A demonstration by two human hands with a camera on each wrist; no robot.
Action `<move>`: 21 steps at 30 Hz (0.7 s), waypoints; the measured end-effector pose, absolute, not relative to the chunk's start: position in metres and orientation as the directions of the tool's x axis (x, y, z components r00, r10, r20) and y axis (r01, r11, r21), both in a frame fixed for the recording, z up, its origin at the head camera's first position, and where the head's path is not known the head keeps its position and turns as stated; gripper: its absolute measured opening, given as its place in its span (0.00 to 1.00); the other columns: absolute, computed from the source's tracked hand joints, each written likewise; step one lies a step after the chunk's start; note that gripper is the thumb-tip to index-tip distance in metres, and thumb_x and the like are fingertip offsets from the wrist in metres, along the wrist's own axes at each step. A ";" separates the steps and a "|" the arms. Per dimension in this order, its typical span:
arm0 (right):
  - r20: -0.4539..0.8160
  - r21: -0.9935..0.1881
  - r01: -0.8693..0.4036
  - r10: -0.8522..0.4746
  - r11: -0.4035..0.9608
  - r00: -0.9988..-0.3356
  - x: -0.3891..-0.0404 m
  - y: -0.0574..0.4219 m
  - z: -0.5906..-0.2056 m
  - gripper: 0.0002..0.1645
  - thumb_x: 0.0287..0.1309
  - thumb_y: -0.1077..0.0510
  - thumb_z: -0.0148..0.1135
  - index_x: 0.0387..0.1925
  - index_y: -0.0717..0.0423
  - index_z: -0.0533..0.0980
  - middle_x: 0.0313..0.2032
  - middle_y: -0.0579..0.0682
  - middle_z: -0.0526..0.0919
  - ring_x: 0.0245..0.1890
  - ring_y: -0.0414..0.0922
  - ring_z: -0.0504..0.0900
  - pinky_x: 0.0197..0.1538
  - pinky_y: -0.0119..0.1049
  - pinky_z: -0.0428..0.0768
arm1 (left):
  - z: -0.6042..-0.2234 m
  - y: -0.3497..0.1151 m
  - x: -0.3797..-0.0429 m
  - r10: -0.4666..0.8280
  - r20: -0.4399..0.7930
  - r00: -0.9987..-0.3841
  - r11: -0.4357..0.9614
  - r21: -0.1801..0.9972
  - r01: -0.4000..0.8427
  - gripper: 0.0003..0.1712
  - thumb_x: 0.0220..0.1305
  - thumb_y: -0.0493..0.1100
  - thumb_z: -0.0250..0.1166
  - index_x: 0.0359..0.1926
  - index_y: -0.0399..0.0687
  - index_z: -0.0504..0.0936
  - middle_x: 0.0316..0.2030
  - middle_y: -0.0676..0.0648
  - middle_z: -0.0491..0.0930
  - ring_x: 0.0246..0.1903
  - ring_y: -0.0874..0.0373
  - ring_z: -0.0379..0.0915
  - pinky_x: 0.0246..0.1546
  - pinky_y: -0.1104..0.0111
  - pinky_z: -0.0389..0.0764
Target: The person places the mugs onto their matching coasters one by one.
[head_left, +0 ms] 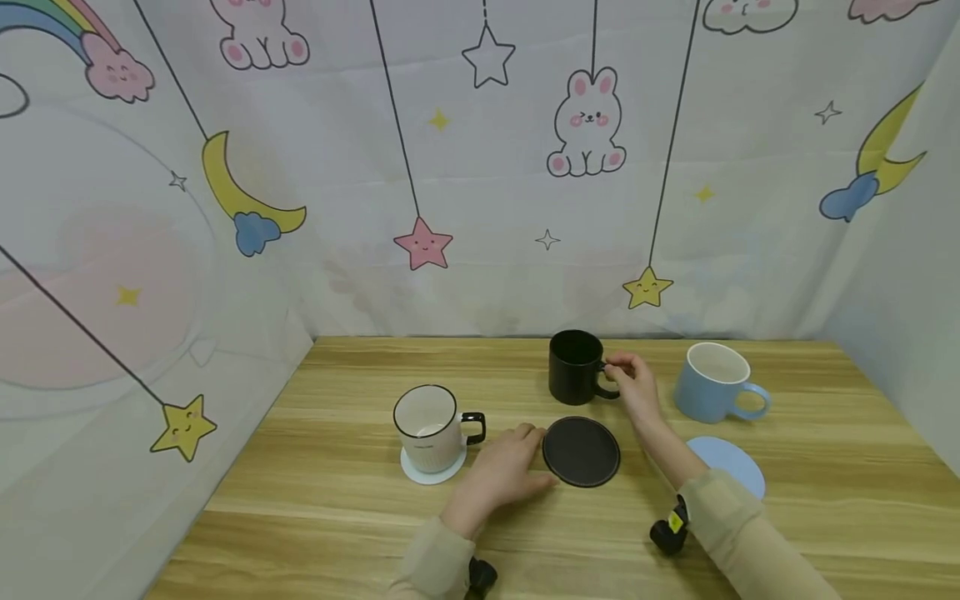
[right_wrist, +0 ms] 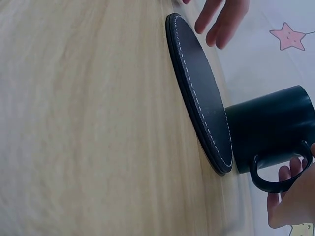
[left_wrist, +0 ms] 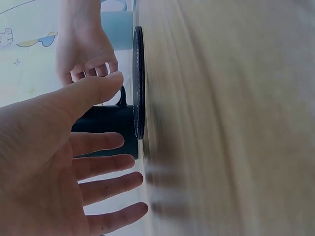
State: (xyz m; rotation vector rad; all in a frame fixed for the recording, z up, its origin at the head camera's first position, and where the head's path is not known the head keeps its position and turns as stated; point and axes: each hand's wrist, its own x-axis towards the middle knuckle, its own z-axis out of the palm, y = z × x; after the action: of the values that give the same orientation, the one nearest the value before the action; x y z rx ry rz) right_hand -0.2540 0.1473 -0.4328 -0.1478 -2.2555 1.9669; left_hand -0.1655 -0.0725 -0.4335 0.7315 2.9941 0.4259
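Note:
A black mug (head_left: pixel 574 372) stands upright toward the back of the table, its handle pointing right. My right hand (head_left: pixel 636 388) holds that handle, with fingertips at its upper part; in the right wrist view the fingers show behind the handle (right_wrist: pixel 265 186). In front of the mug lies a round black coaster (head_left: pixel 581 452) with pale stitching round its edge. My left hand (head_left: pixel 502 472) is at the coaster's left side, thumb and fingers spread apart, fingertips close to the rim. The left wrist view shows that palm facing the coaster (left_wrist: pixel 139 83) with nothing in it.
Left of my left hand, a white mug (head_left: pixel 427 433) with a black rim and handle stands on a white coaster (head_left: pixel 432 477). At the right are a light blue mug (head_left: pixel 707 390) and, in front of it, a light blue coaster (head_left: pixel 731 463). A patterned curtain (head_left: pixel 495 183) borders the wooden table.

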 end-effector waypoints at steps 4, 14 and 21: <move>0.025 -0.993 -0.007 0.151 0.121 -0.988 -0.255 0.149 -0.434 0.18 0.68 0.57 0.52 0.52 0.65 0.70 0.32 0.34 0.76 0.36 0.33 0.78 0.51 0.34 0.73 | -0.432 -0.071 -0.168 0.442 0.019 -0.897 0.860 0.276 0.430 0.38 0.56 0.60 0.68 0.63 0.48 0.72 0.59 0.46 0.75 0.56 0.49 0.74 0.51 0.55 0.78; -0.017 -0.996 0.027 0.126 0.081 -0.992 -0.257 0.150 -0.436 0.16 0.68 0.56 0.51 0.50 0.64 0.69 0.32 0.39 0.77 0.35 0.35 0.78 0.51 0.34 0.75 | -0.435 -0.063 -0.173 0.421 -0.020 -0.907 0.888 0.215 0.408 0.42 0.54 0.64 0.68 0.65 0.51 0.70 0.61 0.47 0.73 0.59 0.50 0.71 0.51 0.53 0.77; -0.018 -0.998 0.025 0.127 0.059 -0.992 -0.257 0.148 -0.437 0.15 0.68 0.57 0.50 0.49 0.64 0.70 0.32 0.40 0.77 0.34 0.35 0.78 0.50 0.33 0.77 | -0.433 -0.058 -0.174 0.398 -0.042 -0.916 0.904 0.186 0.384 0.45 0.51 0.65 0.70 0.65 0.51 0.70 0.57 0.47 0.74 0.57 0.50 0.69 0.49 0.50 0.75</move>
State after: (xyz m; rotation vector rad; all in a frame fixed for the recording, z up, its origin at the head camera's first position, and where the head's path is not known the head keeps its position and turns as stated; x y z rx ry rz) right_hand -0.2574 0.1484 -0.4369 -0.1609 -2.2306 2.0994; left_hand -0.1741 -0.0580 -0.4333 0.6152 2.9885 0.2681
